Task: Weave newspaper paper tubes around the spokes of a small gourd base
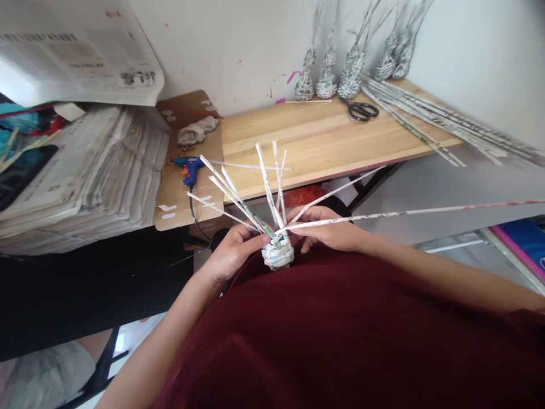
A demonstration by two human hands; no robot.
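Note:
A small woven paper piece (pixel 277 253) rests against the dark red shirt, with several rolled paper sticks (pixel 264 180) fanning up and outward from its top. My left hand (pixel 235 250) grips its left side, the thumb lying near the base of the sticks. On the right, my right hand (pixel 327 227) has its fingers closed around a long paper strip (pixel 395 213) close to where it meets the woven piece. That strip runs far out to the right edge. Some fingertips of both hands are hidden behind the sticks and the woven piece.
The wooden table (pixel 255 133) holds black scissors (pixel 363 111), several woven paper figures (pixel 327 76) along the wall and a bundle of paper sticks (pixel 443 116). A blue glue gun (pixel 192 170) and a cloth (pixel 196 132) lie on cardboard (pixel 170 207). Stacked newspapers (pixel 93 176) stand at left.

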